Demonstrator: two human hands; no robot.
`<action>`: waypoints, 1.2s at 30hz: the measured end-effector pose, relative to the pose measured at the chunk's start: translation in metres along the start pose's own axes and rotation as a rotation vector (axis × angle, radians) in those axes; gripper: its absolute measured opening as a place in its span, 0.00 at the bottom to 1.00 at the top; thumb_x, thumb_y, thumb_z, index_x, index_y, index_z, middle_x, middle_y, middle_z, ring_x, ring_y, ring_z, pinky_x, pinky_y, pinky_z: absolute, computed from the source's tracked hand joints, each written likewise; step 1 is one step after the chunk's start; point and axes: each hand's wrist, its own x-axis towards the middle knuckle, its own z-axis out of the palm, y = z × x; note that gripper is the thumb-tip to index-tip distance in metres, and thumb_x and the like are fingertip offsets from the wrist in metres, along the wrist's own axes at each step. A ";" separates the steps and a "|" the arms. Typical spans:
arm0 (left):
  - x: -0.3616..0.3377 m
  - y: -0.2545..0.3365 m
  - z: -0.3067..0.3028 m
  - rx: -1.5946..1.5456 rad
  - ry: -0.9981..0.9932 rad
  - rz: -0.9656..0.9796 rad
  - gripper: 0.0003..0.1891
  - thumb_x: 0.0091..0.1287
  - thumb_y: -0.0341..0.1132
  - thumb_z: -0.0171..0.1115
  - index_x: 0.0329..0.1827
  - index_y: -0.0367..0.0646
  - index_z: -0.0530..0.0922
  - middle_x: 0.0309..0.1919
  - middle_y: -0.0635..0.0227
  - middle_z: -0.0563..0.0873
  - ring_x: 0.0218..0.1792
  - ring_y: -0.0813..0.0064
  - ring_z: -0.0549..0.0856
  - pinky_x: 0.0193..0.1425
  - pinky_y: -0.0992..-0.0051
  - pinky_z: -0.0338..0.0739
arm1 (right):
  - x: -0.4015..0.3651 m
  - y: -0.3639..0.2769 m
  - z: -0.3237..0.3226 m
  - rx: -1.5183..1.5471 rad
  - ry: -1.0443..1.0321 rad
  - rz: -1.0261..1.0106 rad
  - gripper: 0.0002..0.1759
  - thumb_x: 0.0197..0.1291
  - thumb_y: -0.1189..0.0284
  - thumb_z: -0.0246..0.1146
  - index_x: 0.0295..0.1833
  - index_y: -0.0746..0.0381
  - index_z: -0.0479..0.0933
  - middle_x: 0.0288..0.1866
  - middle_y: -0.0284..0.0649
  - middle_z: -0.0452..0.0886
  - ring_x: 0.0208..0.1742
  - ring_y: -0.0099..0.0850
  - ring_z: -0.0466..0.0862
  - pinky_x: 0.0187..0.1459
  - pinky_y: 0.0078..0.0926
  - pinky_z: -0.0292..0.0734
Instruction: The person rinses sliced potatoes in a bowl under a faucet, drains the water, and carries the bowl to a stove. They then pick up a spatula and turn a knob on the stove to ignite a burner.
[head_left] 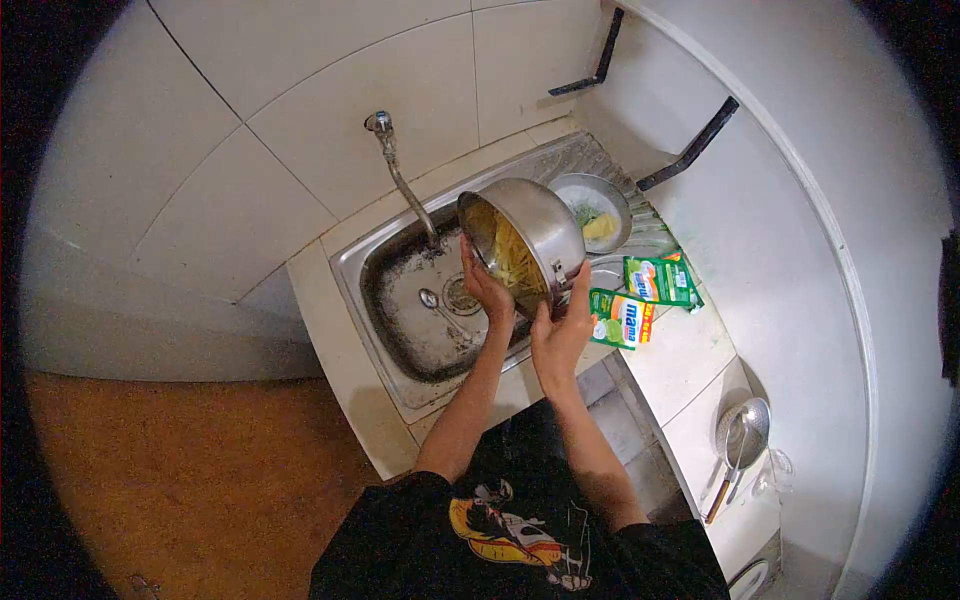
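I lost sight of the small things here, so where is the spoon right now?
In the head view, the spoon lies left of center on the floor of the sink, next to the drain and left of the tilted metal pot.

**Three Pairs, Five Singles**

The person has two hands (487, 290). Around them: two green packets (618, 318), two black brackets (690, 150), one metal pot (545, 222), one sink (395, 300), one tap (402, 178), one spoon (430, 299), one brown-handled utensil (744, 432).

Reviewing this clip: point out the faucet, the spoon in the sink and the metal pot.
Faucet (405, 188): head view, on its bent spout.
Spoon (429, 298): head view, on its bowl.
Metal pot (545, 225): head view, on its outer side wall.
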 end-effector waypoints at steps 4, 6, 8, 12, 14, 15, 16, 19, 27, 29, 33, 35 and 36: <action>0.002 0.003 0.004 -0.024 0.026 0.019 0.23 0.75 0.36 0.35 0.68 0.33 0.62 0.67 0.57 0.68 0.67 0.66 0.67 0.70 0.70 0.58 | 0.002 -0.004 -0.002 -0.014 -0.005 -0.050 0.43 0.45 0.85 0.59 0.71 0.70 0.54 0.60 0.63 0.70 0.59 0.55 0.74 0.57 0.37 0.70; 0.002 0.005 0.002 0.088 0.011 0.004 0.23 0.75 0.36 0.36 0.68 0.33 0.61 0.67 0.56 0.67 0.68 0.66 0.65 0.71 0.70 0.56 | 0.002 -0.006 -0.003 -0.019 -0.019 -0.030 0.43 0.44 0.86 0.59 0.71 0.69 0.54 0.61 0.62 0.70 0.59 0.55 0.74 0.58 0.37 0.69; 0.002 0.006 0.001 0.068 0.006 0.017 0.23 0.75 0.36 0.36 0.68 0.33 0.61 0.67 0.56 0.68 0.67 0.65 0.66 0.71 0.70 0.56 | 0.000 -0.006 -0.002 -0.004 -0.021 -0.020 0.43 0.44 0.86 0.59 0.71 0.69 0.54 0.61 0.62 0.69 0.59 0.55 0.74 0.58 0.37 0.69; 0.003 0.001 0.003 -0.040 0.011 0.038 0.22 0.75 0.36 0.36 0.68 0.34 0.62 0.66 0.55 0.68 0.67 0.64 0.66 0.70 0.70 0.56 | -0.001 -0.009 -0.002 0.018 -0.012 -0.020 0.43 0.44 0.86 0.58 0.71 0.69 0.54 0.62 0.61 0.68 0.60 0.55 0.73 0.59 0.38 0.68; 0.004 -0.001 0.003 -0.008 0.018 0.035 0.22 0.75 0.35 0.36 0.68 0.35 0.62 0.66 0.55 0.68 0.67 0.64 0.66 0.70 0.70 0.56 | 0.000 -0.011 -0.002 0.011 -0.007 -0.028 0.43 0.44 0.86 0.58 0.71 0.69 0.54 0.62 0.62 0.68 0.60 0.55 0.73 0.59 0.37 0.68; 0.003 0.000 0.003 0.022 0.025 0.028 0.22 0.75 0.35 0.37 0.68 0.35 0.62 0.66 0.55 0.68 0.67 0.64 0.66 0.70 0.70 0.55 | 0.000 -0.011 -0.003 -0.002 -0.002 -0.036 0.42 0.44 0.86 0.58 0.70 0.69 0.55 0.62 0.62 0.68 0.61 0.55 0.72 0.59 0.37 0.69; 0.002 0.001 0.003 0.022 0.023 0.029 0.22 0.75 0.35 0.37 0.68 0.35 0.62 0.66 0.55 0.68 0.67 0.64 0.66 0.70 0.70 0.55 | 0.000 -0.012 -0.003 0.000 0.000 -0.035 0.42 0.44 0.86 0.58 0.70 0.69 0.55 0.62 0.62 0.68 0.61 0.55 0.72 0.59 0.37 0.69; -0.003 0.000 0.001 0.012 0.035 -0.025 0.22 0.75 0.35 0.37 0.68 0.35 0.62 0.66 0.55 0.68 0.67 0.64 0.66 0.71 0.69 0.55 | -0.001 -0.013 -0.004 0.012 -0.012 -0.014 0.41 0.45 0.86 0.58 0.70 0.69 0.56 0.63 0.61 0.68 0.62 0.55 0.72 0.59 0.37 0.68; -0.003 -0.010 0.004 -0.118 -0.003 0.022 0.23 0.76 0.38 0.37 0.69 0.35 0.59 0.66 0.56 0.67 0.66 0.65 0.66 0.70 0.69 0.56 | -0.001 -0.016 -0.006 0.046 -0.009 0.011 0.42 0.44 0.86 0.58 0.70 0.69 0.55 0.64 0.59 0.67 0.62 0.54 0.71 0.59 0.38 0.69; -0.003 -0.013 0.004 -0.095 0.005 0.064 0.23 0.76 0.39 0.38 0.69 0.36 0.60 0.66 0.56 0.67 0.66 0.65 0.66 0.70 0.69 0.56 | 0.000 -0.018 -0.008 0.044 -0.020 0.024 0.42 0.45 0.86 0.59 0.70 0.69 0.55 0.65 0.60 0.66 0.63 0.55 0.70 0.60 0.38 0.68; -0.004 -0.009 0.003 -0.020 0.009 0.029 0.23 0.76 0.40 0.38 0.68 0.36 0.61 0.65 0.56 0.68 0.65 0.64 0.68 0.69 0.68 0.58 | -0.001 -0.023 -0.009 0.020 -0.036 0.034 0.42 0.46 0.84 0.59 0.70 0.69 0.55 0.66 0.62 0.64 0.66 0.57 0.66 0.63 0.41 0.64; -0.004 -0.008 0.003 -0.019 0.016 0.003 0.23 0.76 0.40 0.38 0.68 0.37 0.61 0.65 0.55 0.68 0.64 0.63 0.68 0.68 0.68 0.58 | -0.002 -0.023 -0.009 0.021 -0.042 0.031 0.42 0.46 0.84 0.59 0.70 0.69 0.54 0.66 0.63 0.63 0.67 0.58 0.65 0.64 0.41 0.64; -0.004 -0.007 0.003 -0.016 0.021 -0.025 0.23 0.76 0.41 0.38 0.68 0.37 0.61 0.65 0.55 0.68 0.64 0.63 0.69 0.68 0.68 0.59 | -0.003 -0.023 -0.009 0.023 -0.048 0.030 0.42 0.46 0.84 0.59 0.70 0.69 0.54 0.66 0.64 0.63 0.67 0.58 0.64 0.64 0.42 0.63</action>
